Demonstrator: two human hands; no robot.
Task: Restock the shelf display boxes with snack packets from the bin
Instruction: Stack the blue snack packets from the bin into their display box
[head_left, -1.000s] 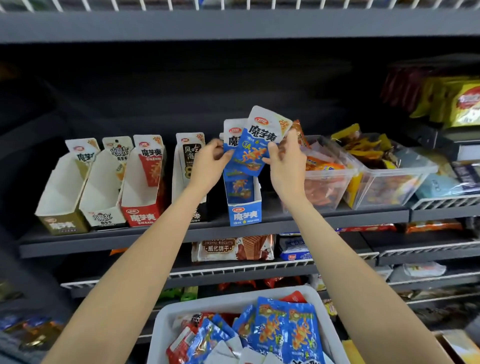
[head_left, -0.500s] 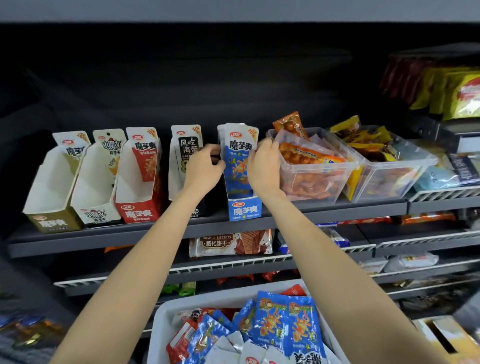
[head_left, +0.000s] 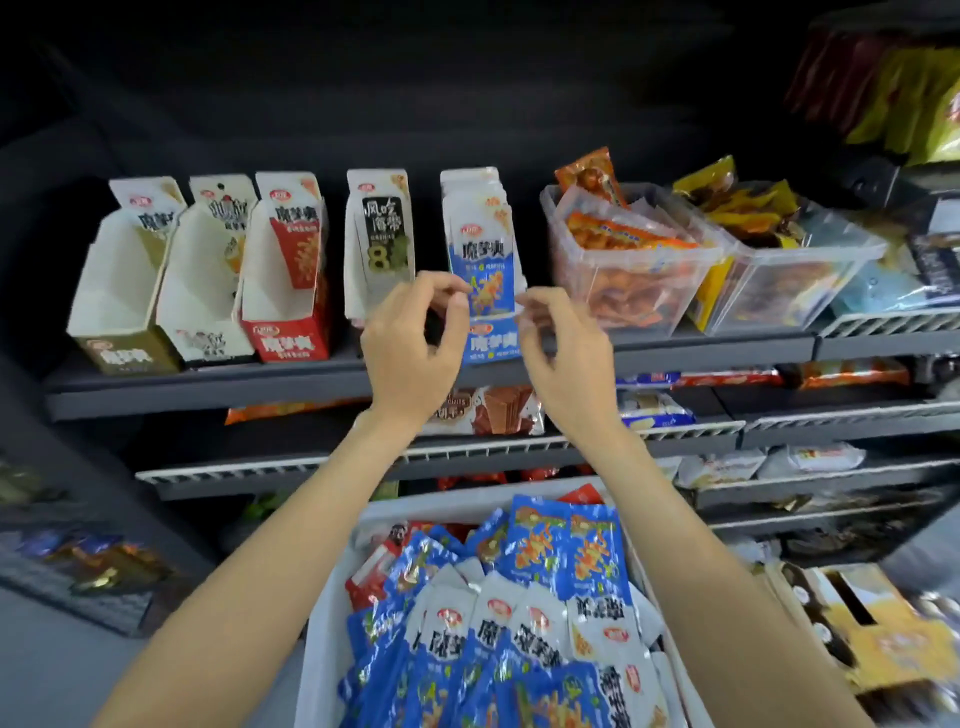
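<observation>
Both hands are hovering in front of the blue display box (head_left: 491, 345) on the dark shelf (head_left: 208, 387). The left hand (head_left: 410, 353) is showing a narrow, empty grip, thumb and curled fingers near each other just left of the upright blue snack packets (head_left: 480, 249) standing in that box. The right hand (head_left: 563, 358) is showing a like grip, loosely curled and holding nothing, just right of the box front. Below, the white bin (head_left: 322, 623) is lying heaped with blue packets (head_left: 540, 613) and some red packets (head_left: 371, 571). Left of the blue box are standing a black-labelled box (head_left: 379, 244), a red box (head_left: 285, 291) and two pale boxes. Clear tubs (head_left: 628, 260) of snacks are sitting to the right.
</observation>
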